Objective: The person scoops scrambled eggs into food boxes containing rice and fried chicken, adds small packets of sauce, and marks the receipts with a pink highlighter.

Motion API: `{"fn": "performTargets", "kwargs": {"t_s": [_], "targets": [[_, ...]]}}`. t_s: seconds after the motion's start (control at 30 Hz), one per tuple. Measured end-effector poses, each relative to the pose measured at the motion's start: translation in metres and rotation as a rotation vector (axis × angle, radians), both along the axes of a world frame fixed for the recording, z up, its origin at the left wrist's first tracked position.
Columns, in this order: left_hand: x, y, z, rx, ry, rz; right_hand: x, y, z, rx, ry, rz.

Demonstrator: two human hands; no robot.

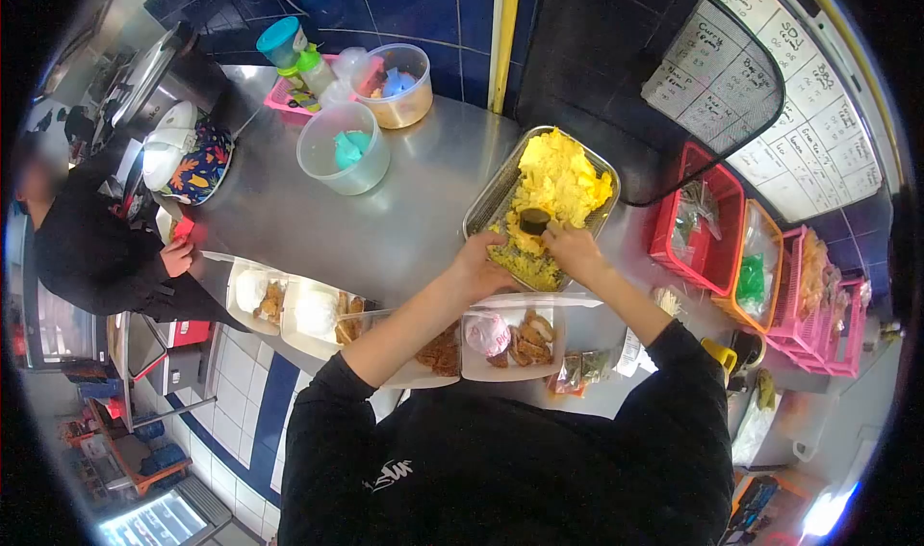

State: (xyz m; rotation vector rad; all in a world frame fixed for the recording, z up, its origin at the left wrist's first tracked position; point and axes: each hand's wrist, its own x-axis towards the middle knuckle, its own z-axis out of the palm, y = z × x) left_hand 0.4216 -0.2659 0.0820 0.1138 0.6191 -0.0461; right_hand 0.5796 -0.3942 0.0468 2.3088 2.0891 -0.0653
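Dark cup (534, 221) sits in the yellow food, just beyond my right hand (575, 250), whose grip I can't tell. My left hand (478, 269) curls on the metal tray (486, 199) rim. Meal boxes (510, 339) line the table (385, 219) edge below.

Tray (489, 202): rectangular metal, lying slantwise on the steel counter, near edge under both hands.
Yellow food (558, 185): loose, lumpy, piled high at the far end, thinner and speckled near the hands.
Scoop cup (534, 221): small, dark, round, sunk upright in the food.
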Motion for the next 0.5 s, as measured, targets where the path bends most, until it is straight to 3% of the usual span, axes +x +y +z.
{"fn": "performTargets", "kwargs": {"t_s": [0.1, 0.2, 0.3, 0.4, 0.5], "targets": [[0.002, 0.000, 0.005, 0.029, 0.078, 0.031, -0.004, 0.001, -0.004, -0.065, 0.186, 0.133], [0.003, -0.002, 0.025, 0.070, 0.206, 0.075, -0.013, -0.003, 0.010, -0.209, 0.358, 0.003], [0.004, -0.006, 0.039, 0.090, 0.251, 0.098, -0.019, -0.016, 0.025, -0.257, 0.438, 0.073], [0.006, -0.004, 0.021, 0.067, 0.173, 0.093, -0.005, -0.020, 0.032, -0.212, 0.577, 0.163], [0.003, -0.003, 0.030, 0.072, 0.213, 0.084, 0.026, -0.026, 0.011, -0.164, 0.881, 0.044]]}}
